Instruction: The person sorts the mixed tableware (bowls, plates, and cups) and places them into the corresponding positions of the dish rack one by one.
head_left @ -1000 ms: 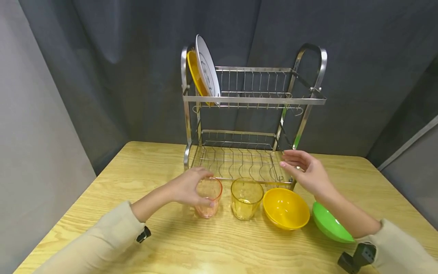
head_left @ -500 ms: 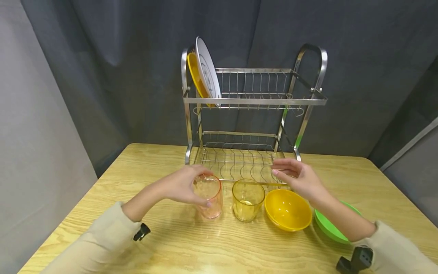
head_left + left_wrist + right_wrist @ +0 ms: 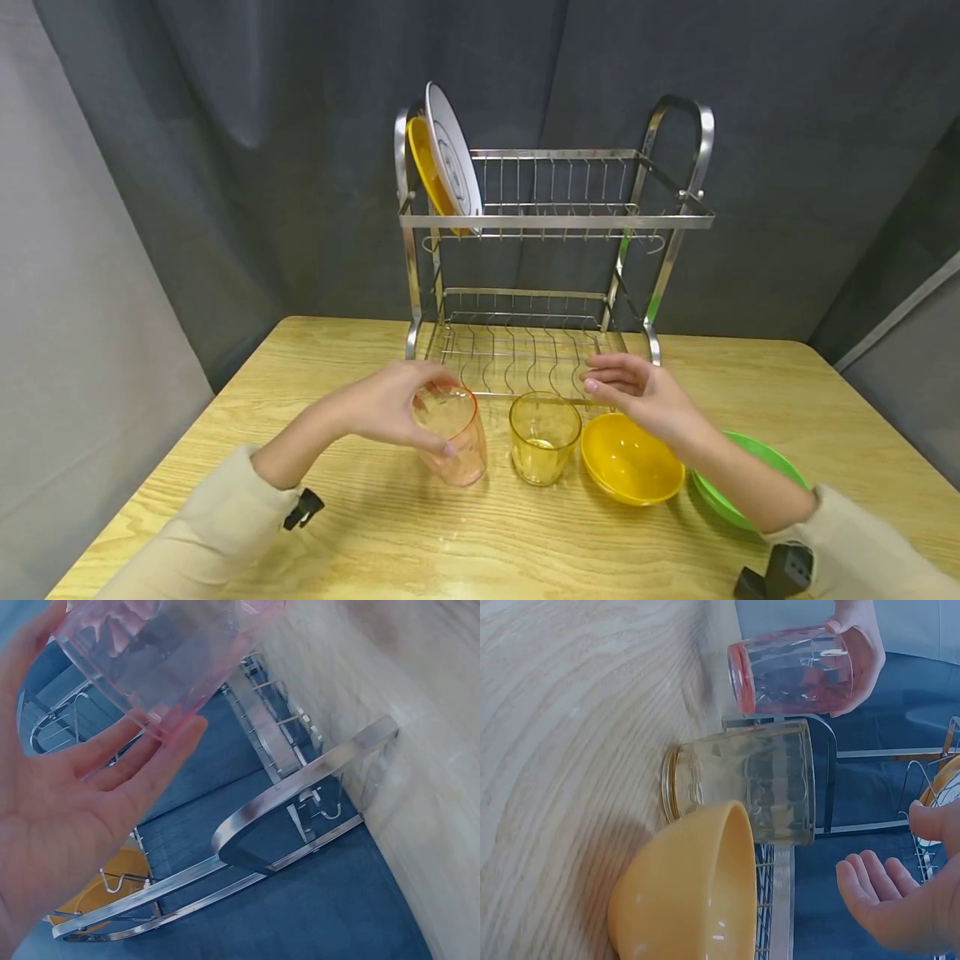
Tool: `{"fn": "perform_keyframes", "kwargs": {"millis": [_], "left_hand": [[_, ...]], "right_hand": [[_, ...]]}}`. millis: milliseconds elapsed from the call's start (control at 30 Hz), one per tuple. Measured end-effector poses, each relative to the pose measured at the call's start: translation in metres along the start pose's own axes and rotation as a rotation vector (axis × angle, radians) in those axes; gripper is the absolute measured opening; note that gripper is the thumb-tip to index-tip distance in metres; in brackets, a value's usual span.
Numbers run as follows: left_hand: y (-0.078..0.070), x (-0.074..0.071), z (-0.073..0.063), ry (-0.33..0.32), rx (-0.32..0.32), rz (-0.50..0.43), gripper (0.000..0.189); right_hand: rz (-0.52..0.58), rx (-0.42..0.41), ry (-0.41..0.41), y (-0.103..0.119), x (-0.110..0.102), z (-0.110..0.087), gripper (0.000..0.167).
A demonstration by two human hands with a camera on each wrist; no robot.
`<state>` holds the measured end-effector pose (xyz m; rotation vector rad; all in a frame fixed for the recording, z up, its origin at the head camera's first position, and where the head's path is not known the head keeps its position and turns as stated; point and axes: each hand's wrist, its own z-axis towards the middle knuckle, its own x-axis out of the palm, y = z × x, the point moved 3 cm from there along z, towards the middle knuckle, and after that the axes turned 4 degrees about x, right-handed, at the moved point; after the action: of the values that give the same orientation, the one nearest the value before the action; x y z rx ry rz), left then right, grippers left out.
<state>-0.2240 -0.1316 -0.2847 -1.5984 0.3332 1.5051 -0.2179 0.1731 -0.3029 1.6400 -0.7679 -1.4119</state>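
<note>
My left hand [image 3: 393, 406] grips a clear pink glass [image 3: 459, 442] near its rim, fingers on the far side and thumb on the near side. The glass leans toward the hand, and in the right wrist view its base is off the table. Just right of it a yellow glass [image 3: 545, 439] stands upright on the table. My right hand [image 3: 645, 393] hovers behind a yellow bowl [image 3: 632, 462], fingers loosely bent and thumb apart, holding nothing. A green bowl [image 3: 757, 475] sits farther right, partly covered by the right forearm.
A two-tier metal dish rack [image 3: 558, 222] stands at the back of the wooden table [image 3: 337, 533]. On its upper tier, at the left end, a white plate [image 3: 454, 158] and a yellow plate [image 3: 427, 167] lean upright. A dark curtain [image 3: 315, 167] hangs behind.
My left hand has closed on the pink glass, raised it slightly and tipped it leftward. My right hand has drifted left and a little down, uncovering more of the green bowl.
</note>
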Motion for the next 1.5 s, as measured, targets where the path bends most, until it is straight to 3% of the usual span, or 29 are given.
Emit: {"fn": "perform_keyframes", "kwargs": {"millis": [267,833,1500], "left_hand": [[0.004,0.006,-0.003,-0.002,-0.001,-0.021,0.074],[0.0,0.001,-0.007,-0.048,-0.004,0.046,0.077],[-0.003,-0.001,-0.009,-0.067,-0.019,0.012,0.072]], "right_hand": [[0.038,-0.017,0.034,0.0,0.007,-0.003,0.054],[0.025,-0.01,0.05,0.01,0.016,-0.01,0.055],[0.078,0.003,0.116,0.017,0.027,-0.009,0.057]]}}
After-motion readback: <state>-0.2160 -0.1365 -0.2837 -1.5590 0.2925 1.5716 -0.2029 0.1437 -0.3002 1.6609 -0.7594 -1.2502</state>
